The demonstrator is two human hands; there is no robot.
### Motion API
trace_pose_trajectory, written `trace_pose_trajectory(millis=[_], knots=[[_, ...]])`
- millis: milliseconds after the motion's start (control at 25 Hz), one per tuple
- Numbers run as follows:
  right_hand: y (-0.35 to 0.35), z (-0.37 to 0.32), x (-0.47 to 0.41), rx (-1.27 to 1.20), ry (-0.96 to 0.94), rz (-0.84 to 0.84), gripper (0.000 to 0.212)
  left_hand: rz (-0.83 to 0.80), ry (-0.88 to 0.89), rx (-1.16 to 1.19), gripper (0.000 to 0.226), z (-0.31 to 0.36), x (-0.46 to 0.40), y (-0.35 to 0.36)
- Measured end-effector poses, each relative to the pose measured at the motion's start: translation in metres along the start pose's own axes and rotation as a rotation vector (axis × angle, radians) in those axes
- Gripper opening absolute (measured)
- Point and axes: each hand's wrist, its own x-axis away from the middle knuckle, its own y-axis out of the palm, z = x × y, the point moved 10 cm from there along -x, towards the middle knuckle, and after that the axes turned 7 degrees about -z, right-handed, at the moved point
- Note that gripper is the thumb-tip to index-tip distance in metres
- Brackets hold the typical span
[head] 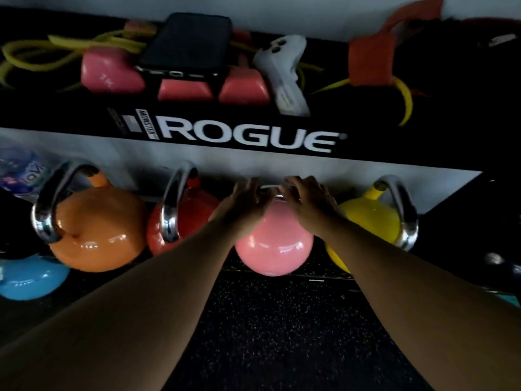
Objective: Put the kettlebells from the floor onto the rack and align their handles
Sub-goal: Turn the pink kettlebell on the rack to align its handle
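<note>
A pink kettlebell (273, 244) sits on the lower rack shelf (324, 277), in the middle of the row. My left hand (245, 204) and my right hand (307, 204) both hold its steel handle from either side; the handle is mostly hidden under my fingers. To its left stand a red kettlebell (197, 213) and an orange kettlebell (95, 230), their chrome handles turned toward me. A yellow kettlebell (372, 221) stands to the right, its handle also facing me. A blue kettlebell (31, 277) sits lower at the far left.
The black upper shelf (248, 136) reads ROGUE and carries pink dumbbells (112, 71), a phone (189, 43), a white controller (284, 71), yellow bands and orange straps. Speckled black rubber floor (282, 334) lies below. A dark kettlebell (504, 269) shows at the right edge.
</note>
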Motion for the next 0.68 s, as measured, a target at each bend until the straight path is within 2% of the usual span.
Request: trace_pose_trajectory(millis=[160, 240, 320, 400, 480, 560, 680], knots=[[-0.004, 0.016, 0.001, -0.196, 0.132, 0.097, 0.067, 0.036, -0.223, 0.376, 0.076, -0.014, 0.012, 0.034], [-0.005, 0.016, 0.006, -0.249, 0.210, 0.157, 0.063, 0.086, -0.193, 0.495, 0.080, -0.015, 0.000, 0.031], [-0.002, 0.017, 0.024, -0.276, 0.230, 0.262, 0.055, 0.069, -0.081, 0.615, 0.097, -0.012, -0.013, 0.024], [0.003, 0.023, 0.038, -0.329, 0.212, 0.225, 0.048, 0.071, -0.100, 0.711, 0.115, -0.017, -0.013, 0.029], [0.013, 0.040, 0.036, -0.617, 0.220, 0.077, 0.042, 0.074, -0.128, 0.692, 0.109, -0.017, -0.006, 0.042], [0.015, 0.043, 0.032, -0.823, 0.227, 0.053, 0.034, 0.094, -0.087, 0.742, 0.094, -0.013, -0.008, 0.048], [0.017, 0.034, 0.037, -0.772, 0.199, 0.144, 0.038, 0.013, 0.053, 0.790, 0.053, 0.011, -0.032, 0.040]])
